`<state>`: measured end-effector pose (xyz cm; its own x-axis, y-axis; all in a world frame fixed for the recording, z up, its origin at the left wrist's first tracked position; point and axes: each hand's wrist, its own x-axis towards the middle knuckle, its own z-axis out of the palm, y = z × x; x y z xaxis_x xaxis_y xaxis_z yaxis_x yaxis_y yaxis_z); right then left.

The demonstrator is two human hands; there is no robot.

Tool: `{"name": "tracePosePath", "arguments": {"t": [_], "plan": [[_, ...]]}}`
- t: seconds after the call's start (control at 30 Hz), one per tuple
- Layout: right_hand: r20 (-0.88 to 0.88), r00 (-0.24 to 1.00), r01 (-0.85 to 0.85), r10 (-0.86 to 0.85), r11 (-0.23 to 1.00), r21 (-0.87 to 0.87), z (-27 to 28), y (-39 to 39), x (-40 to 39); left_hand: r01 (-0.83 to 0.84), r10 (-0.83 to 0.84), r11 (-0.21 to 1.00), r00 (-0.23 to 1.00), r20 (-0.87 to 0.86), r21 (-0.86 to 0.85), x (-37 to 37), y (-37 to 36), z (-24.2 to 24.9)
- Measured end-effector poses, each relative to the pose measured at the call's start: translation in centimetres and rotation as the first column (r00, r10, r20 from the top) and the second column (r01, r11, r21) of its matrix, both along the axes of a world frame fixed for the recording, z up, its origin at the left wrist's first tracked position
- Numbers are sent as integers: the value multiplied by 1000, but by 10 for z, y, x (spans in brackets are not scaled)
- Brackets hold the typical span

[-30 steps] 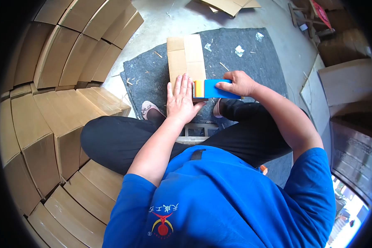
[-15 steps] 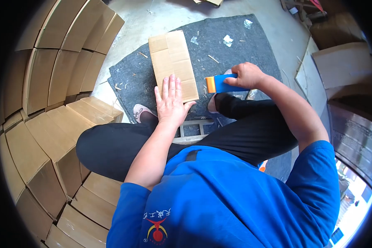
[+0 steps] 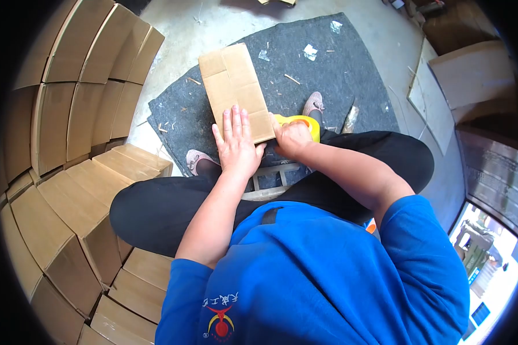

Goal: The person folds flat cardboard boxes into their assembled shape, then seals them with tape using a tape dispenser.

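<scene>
My left hand (image 3: 236, 150) lies open, flat on the carton (image 3: 234, 81) between eleven and twelve o'clock; firm pressure steadies it. My right hand (image 3: 293, 139) curls round the yellow tape roll (image 3: 315, 127), grip partly hidden.

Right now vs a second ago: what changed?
The right hand swung out right, clear of the box, then back in to its near right corner. A yellow ring now shows at its grip, and the flat blue face seen before is out of sight; the tool was probably turned, not let go.

Unchanged: left hand flat on the box's near end.
</scene>
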<state>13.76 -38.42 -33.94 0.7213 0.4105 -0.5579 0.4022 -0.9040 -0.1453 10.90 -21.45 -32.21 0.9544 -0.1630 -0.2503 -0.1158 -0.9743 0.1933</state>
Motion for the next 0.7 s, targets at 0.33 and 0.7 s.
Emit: {"name": "tracePosePath", "arguments": {"t": [0.33, 0.7], "plan": [[-380, 915, -127, 134, 991, 44, 42, 35, -14, -173, 305, 902, 904, 300, -396, 122, 13, -7], [-244, 933, 264, -265, 964, -39, 80, -30, 70, -527, 656, 730, 718, 231, -435, 180, 90, 3]]}}
